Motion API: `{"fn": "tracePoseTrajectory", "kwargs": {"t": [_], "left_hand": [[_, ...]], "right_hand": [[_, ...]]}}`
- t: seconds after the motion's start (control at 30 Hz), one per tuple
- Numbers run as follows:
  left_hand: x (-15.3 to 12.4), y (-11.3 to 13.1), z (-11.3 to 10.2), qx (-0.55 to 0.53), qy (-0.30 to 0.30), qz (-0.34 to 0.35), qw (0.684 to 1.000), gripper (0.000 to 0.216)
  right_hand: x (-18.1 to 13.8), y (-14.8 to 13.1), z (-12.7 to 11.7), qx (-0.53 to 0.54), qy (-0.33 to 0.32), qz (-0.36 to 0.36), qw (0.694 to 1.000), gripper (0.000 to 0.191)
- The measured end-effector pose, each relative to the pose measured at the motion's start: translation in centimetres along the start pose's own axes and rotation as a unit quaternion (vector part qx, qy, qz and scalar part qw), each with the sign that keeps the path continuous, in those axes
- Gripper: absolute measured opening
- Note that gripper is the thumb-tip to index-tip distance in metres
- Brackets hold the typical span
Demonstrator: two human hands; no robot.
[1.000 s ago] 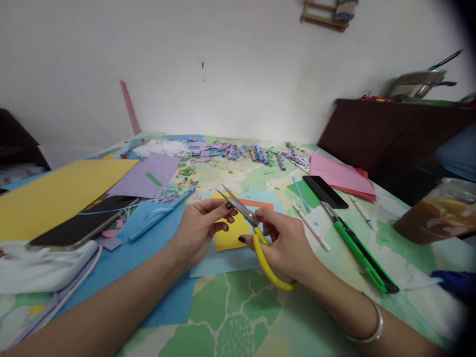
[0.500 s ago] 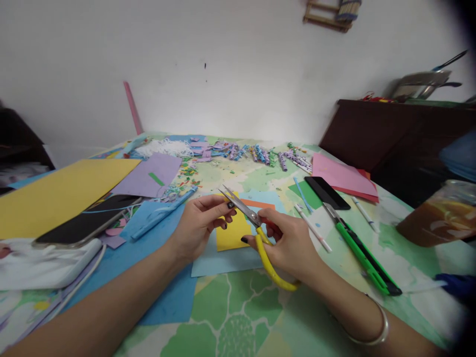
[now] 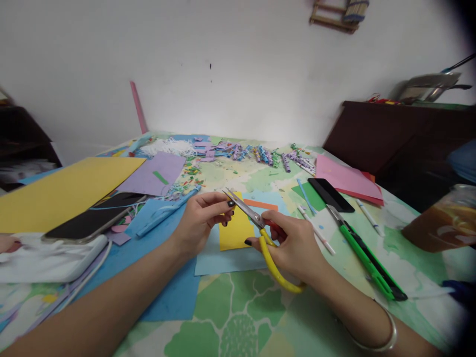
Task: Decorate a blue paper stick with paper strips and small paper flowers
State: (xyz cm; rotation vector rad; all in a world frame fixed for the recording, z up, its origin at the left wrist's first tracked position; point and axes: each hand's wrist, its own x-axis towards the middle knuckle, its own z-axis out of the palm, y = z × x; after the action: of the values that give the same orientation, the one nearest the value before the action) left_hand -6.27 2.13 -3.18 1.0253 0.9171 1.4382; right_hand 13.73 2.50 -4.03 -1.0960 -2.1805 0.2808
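Note:
My right hand [image 3: 292, 243] grips scissors [image 3: 269, 248] with yellow handles, the blades pointing up and left. The blade tips are slightly apart. My left hand [image 3: 204, 220] is closed in a pinch beside the blades, thumb and forefinger pressed together. Whatever it holds is too small or hidden to name. Beneath both hands lie a yellow paper sheet [image 3: 234, 233], a light blue sheet [image 3: 219, 263] and an orange paper strip [image 3: 262, 204].
To the right are a green box cutter [image 3: 368, 260], a black phone [image 3: 330, 195] and a jar of brown drink [image 3: 442, 223]. Leftward lie another phone [image 3: 96, 218], a white device [image 3: 70, 258] with another person's fingers [image 3: 9, 244] on it, and yellow paper [image 3: 74, 188]. Paper curls [image 3: 264, 154] lie behind.
The view has shifted slightly, so everything sits a little further right. Fingers show at the far left edge. My hands and the scissors keep nearly the same pose.

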Motion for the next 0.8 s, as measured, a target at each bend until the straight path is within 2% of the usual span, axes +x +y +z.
{"fn": "tracePoseTrajectory", "kwargs": {"t": [0.63,0.8], "left_hand": [[0.29,0.02,-0.38,-0.007,0.019,0.005,1.000,0.005],[0.52,0.11,-0.32,0.029,0.044,0.010,0.999,0.007]], "right_hand": [[0.00,-0.02,-0.29,-0.014,-0.020,0.008,1.000,0.031],[0.15,0.09,-0.53,-0.005,-0.007,0.025,1.000,0.033]]}}
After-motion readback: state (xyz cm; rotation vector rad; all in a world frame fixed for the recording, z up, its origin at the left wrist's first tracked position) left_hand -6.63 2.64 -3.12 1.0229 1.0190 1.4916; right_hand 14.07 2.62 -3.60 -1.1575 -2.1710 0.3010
